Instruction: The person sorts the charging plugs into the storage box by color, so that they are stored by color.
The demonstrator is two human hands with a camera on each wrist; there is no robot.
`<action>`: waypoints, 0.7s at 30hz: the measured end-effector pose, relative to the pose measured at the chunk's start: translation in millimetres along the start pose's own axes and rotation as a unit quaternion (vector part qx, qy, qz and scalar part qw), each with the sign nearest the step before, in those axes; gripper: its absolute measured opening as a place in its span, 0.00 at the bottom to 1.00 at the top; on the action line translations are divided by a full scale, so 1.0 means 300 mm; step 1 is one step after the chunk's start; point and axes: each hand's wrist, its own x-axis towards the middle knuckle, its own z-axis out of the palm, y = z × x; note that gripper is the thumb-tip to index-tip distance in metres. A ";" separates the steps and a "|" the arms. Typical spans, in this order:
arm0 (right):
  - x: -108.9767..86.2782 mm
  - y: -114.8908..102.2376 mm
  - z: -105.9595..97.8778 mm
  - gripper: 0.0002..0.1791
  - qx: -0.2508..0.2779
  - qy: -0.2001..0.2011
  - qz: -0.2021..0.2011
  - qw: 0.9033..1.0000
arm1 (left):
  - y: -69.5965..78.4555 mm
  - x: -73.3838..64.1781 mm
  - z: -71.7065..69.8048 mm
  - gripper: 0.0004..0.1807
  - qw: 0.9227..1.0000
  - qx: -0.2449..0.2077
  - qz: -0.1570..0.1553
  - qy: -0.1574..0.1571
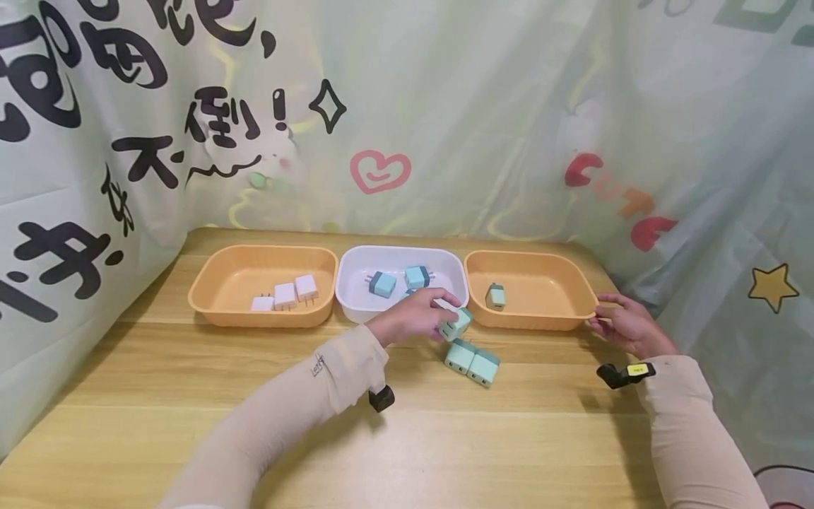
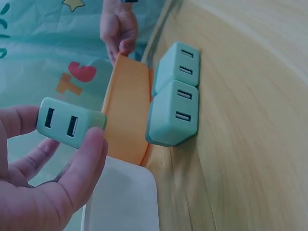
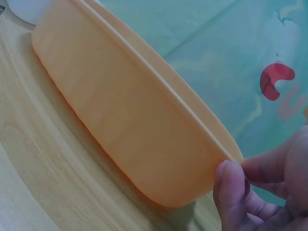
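My left hand [image 1: 416,314] pinches a mint-green USB charger [image 2: 72,122] between thumb and fingers, just above the front of the right orange bin. Its two USB slots face the left wrist camera. Two more green chargers [image 1: 471,362] lie side by side on the table below that hand. With thumb and fingers, my right hand [image 1: 626,325] grips the rim of the right orange bin [image 3: 134,110] at its right end. Inside this bin, near its left wall, stands one green charger [image 1: 495,296].
In the middle, a white bin [image 1: 356,305] holds blue chargers [image 1: 383,284], partly hidden by my left hand. The left orange bin [image 1: 216,311] contains three white chargers [image 1: 285,295]. A printed curtain [image 1: 470,127] hangs behind the wooden table [image 1: 445,452].
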 end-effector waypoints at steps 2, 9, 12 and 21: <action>-0.001 0.000 -0.001 0.12 0.001 -0.001 -0.001 1.000 | -0.002 0.015 0.001 0.15 0.999 -0.033 0.002 -0.009; 0.003 0.003 -0.004 0.14 -0.003 -0.001 -0.003 1.000 | 0.003 0.062 0.010 0.17 0.994 -0.101 0.008 -0.038; 0.005 0.006 -0.005 0.14 -0.006 0.002 -0.004 1.000 | 0.012 0.083 0.015 0.18 0.991 -0.126 0.002 -0.050; 0.004 0.003 -0.004 0.13 -0.009 0.006 -0.004 1.000 | 0.038 0.142 0.027 0.18 0.984 -0.171 -0.007 -0.048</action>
